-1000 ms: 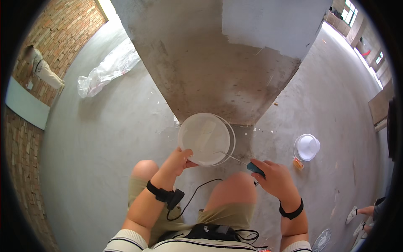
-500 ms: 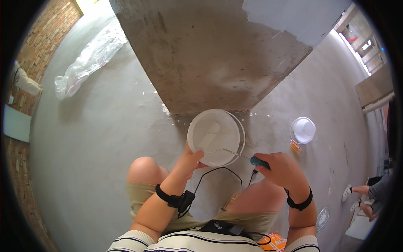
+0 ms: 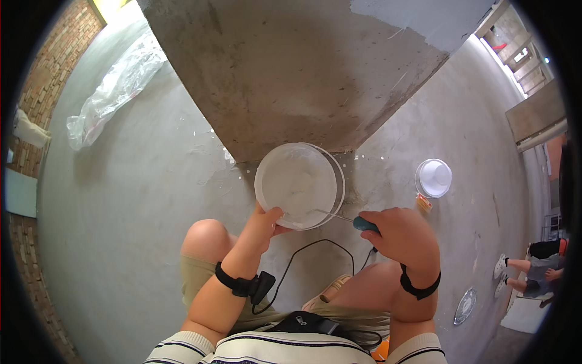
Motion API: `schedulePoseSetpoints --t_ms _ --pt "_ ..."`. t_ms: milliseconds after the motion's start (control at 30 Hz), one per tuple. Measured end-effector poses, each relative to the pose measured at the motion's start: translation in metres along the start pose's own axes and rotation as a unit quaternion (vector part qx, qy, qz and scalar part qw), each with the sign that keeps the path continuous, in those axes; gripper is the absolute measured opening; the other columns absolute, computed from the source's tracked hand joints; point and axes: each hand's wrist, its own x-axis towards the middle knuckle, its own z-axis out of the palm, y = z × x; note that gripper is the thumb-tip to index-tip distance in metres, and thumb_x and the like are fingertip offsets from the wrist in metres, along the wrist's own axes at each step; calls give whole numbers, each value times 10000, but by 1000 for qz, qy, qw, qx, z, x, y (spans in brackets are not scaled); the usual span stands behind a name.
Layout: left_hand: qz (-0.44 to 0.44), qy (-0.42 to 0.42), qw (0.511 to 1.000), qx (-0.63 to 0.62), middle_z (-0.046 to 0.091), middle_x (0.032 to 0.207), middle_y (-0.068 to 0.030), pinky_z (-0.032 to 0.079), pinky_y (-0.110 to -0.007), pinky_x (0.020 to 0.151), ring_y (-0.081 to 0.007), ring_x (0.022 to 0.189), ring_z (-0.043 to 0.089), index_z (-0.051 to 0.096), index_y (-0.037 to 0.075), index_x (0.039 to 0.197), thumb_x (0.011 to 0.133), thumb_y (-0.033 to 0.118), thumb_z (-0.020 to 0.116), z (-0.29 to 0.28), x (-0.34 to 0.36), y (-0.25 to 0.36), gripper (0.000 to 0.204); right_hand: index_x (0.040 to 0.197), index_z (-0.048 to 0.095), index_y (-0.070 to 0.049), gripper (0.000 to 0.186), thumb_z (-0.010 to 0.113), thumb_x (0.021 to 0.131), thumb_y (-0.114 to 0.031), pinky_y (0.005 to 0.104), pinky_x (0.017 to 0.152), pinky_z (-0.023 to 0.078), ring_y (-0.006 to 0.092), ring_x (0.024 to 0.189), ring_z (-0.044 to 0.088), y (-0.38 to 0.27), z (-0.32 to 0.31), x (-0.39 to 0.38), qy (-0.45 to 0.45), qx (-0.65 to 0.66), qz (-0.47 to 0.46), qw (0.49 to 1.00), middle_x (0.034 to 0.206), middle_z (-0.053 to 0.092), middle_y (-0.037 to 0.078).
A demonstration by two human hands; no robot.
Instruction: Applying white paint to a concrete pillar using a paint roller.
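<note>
Between my knees a white plastic bucket point(image 3: 257, 185) with a wire handle stands at the foot of a pillar. My left hand point(image 3: 264, 222) is closed on its near left rim, thumb over the edge. Wrapped round the teal handle of a paint roller point(image 3: 366, 225) is my right hand point(image 3: 397, 233), just right of the bucket. The roller's metal rod reaches over the rim into the bucket. Its white roller head cannot be made out against the whitish contents.
The grey pillar point(image 3: 291, 79) rises directly ahead. To the right are a small white pail point(image 3: 435, 179), an orange packet point(image 3: 424, 202) and a round lid-like disc point(image 3: 465, 306). Clear plastic sheeting point(image 3: 115, 88) lies far left. Another person point(image 3: 536, 270) is at the far right.
The pale roller head, visible inside the bucket before, no longer shows. My right hand and the rod have drawn slightly nearer the bucket's near side. My left hand keeps its hold.
</note>
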Motion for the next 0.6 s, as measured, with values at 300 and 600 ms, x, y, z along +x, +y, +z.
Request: schedulePoseSetpoints --t_ms 300,600 --pt "-1 27 999 40 480 1261 -157 508 -414 886 -284 1096 554 305 25 1352 797 75 478 -4 -4 -5 584 902 637 -76 175 625 768 -188 444 616 467 367 705 591 8 8 16 -3 19 -29 999 741 620 160" --pt "10 24 999 43 475 1266 -149 511 -402 883 -276 1083 563 292 33 1362 799 73 472 2 0 -6 593 857 632 -68 144 609 762 -173 447 610 460 361 701 588 20 22 32 3 32 -54 998 726 618 151"
